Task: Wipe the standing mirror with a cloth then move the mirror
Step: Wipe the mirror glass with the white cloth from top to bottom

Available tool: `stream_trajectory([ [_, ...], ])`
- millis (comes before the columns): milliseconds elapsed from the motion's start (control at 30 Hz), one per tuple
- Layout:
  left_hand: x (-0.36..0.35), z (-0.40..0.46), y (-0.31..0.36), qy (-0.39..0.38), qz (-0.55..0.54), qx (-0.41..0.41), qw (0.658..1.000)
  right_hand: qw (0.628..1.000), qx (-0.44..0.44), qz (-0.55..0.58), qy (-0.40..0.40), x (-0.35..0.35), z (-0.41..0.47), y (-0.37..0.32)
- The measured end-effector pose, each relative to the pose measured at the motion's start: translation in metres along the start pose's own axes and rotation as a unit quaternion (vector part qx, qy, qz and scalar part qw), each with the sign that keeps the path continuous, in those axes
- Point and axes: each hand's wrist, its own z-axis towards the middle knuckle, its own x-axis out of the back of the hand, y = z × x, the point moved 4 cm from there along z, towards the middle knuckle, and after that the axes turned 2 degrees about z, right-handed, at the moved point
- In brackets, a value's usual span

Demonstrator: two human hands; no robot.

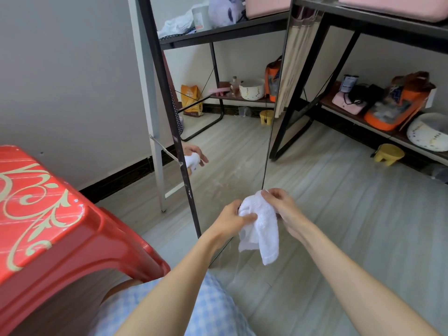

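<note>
Grey wall [60,69], pale plank floor [339,214], red stool [48,214], black shelving [363,23].

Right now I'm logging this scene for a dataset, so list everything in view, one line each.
standing mirror: one, dark frame, leaning by the wall, reflecting the shelf and hands
cloth: one, white, held in front of the mirror's lower corner
plastic stool: one, red with pale scrollwork, left foreground
shelf unit: one, black metal, right
bowl: one, white with dots, lower shelf
orange bag: one, lower shelf
small stool: one, yellow, on the floor under the shelf
left hand: grips the cloth
right hand: pinches the cloth's top
</note>
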Motion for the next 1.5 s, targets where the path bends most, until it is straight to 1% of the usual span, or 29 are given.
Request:
stream_trajectory([
  [67, 0.001, -0.003, 0.001, -0.002, -0.023, -0.003, 1.000, 0.990, -0.045, 0.102, -0.086, -0.010, -0.005, 0.010],
  [100, 0.001, -0.004, 0.003, 0.008, -0.031, -0.008, 0.999, 0.981, -0.053, 0.137, -0.125, -0.015, -0.008, 0.013],
  [167, 0.006, -0.005, 0.007, 0.068, -0.005, -0.036, 0.997, 0.972, -0.047, 0.165, -0.159, -0.022, -0.011, 0.017],
  [267, 0.016, -0.005, 0.009, 0.194, 0.083, -0.065, 0.975, 0.970, -0.035, 0.161, -0.181, -0.027, -0.012, 0.018],
  [333, 0.023, -0.008, 0.009, 0.268, 0.146, -0.075, 0.949, 0.978, -0.041, 0.089, -0.186, -0.030, -0.015, 0.017],
  [367, 0.025, -0.010, 0.010, 0.298, 0.174, -0.084, 0.935, 0.984, -0.039, 0.042, -0.171, -0.031, -0.017, 0.015],
  [400, 0.027, -0.013, 0.010, 0.324, 0.190, -0.097, 0.922, 0.990, -0.025, 0.005, -0.138, -0.032, -0.017, 0.012],
  [467, 0.034, -0.020, 0.010, 0.372, 0.184, -0.113, 0.903, 0.999, 0.028, -0.022, -0.028, -0.032, -0.013, 0.003],
  [533, 0.044, -0.032, 0.008, 0.420, 0.162, -0.129, 0.884, 0.992, 0.093, -0.028, 0.077, -0.035, -0.014, -0.012],
  [600, 0.057, -0.043, 0.006, 0.459, 0.152, -0.143, 0.864, 0.975, 0.166, -0.061, 0.133, -0.043, -0.016, -0.030],
  [667, 0.073, -0.052, 0.003, 0.491, 0.124, -0.144, 0.850, 0.951, 0.252, -0.085, 0.158, -0.056, -0.024, -0.052],
  [733, 0.091, -0.058, 0.005, 0.511, 0.065, -0.139, 0.846, 0.916, 0.351, -0.102, 0.164, -0.075, -0.033, -0.077],
  [767, 0.099, -0.057, 0.006, 0.511, 0.032, -0.137, 0.848, 0.890, 0.409, -0.114, 0.166, -0.085, -0.038, -0.090],
  [833, 0.115, -0.054, 0.011, 0.492, -0.020, -0.142, 0.858, 0.824, 0.516, -0.157, 0.174, -0.106, -0.043, -0.112],
  [900, 0.128, -0.050, 0.019, 0.463, -0.056, -0.161, 0.870, 0.760, 0.595, -0.194, 0.175, -0.125, -0.045, -0.122],
  [967, 0.139, -0.048, 0.027, 0.436, -0.080, -0.174, 0.879, 0.713, 0.641, -0.237, 0.156, -0.142, -0.044, -0.115],
  [1033, 0.146, -0.047, 0.035, 0.406, -0.091, -0.189, 0.890, 0.673, 0.668, -0.291, 0.129, -0.154, -0.041, -0.087],
  [1100, 0.151, -0.047, 0.042, 0.370, -0.086, -0.208, 0.901, 0.655, 0.661, -0.356, 0.086, -0.156, -0.035, -0.045],
  [1167, 0.153, -0.047, 0.046, 0.333, -0.071, -0.216, 0.915, 0.660, 0.600, -0.450, 0.031, -0.153, -0.031, -0.001],
  [1200, 0.152, -0.046, 0.048, 0.317, -0.068, -0.218, 0.921, 0.672, 0.543, -0.503, -0.001, -0.148, -0.027, 0.018],
  [1233, 0.152, -0.046, 0.047, 0.303, -0.067, -0.221, 0.925, 0.697, 0.467, -0.542, -0.040, -0.144, -0.022, 0.034],
  [1267, 0.151, -0.046, 0.047, 0.290, -0.064, -0.224, 0.928, 0.714, 0.405, -0.567, -0.068, -0.138, -0.015, 0.048],
  [1300, 0.149, -0.045, 0.046, 0.277, -0.062, -0.224, 0.932, 0.738, 0.365, -0.562, -0.079, -0.131, -0.013, 0.050],
  [1333, 0.147, -0.043, 0.043, 0.265, -0.060, -0.222, 0.937, 0.751, 0.364, -0.546, -0.070, -0.129, -0.014, 0.043],
  [1367, 0.146, -0.041, 0.040, 0.256, -0.062, -0.216, 0.940, 0.775, 0.361, -0.515, -0.055, -0.126, -0.015, 0.032],
  [1400, 0.145, -0.039, 0.037, 0.256, -0.066, -0.207, 0.942, 0.811, 0.363, -0.457, -0.034, -0.122, -0.016, 0.019],
  [1433, 0.144, -0.037, 0.034, 0.261, -0.067, -0.197, 0.943, 0.836, 0.376, -0.400, 0.005, -0.117, -0.018, 0.004],
  [1500, 0.141, -0.035, 0.032, 0.285, -0.035, -0.189, 0.939, 0.870, 0.393, -0.277, 0.107, -0.108, -0.022, -0.032],
])
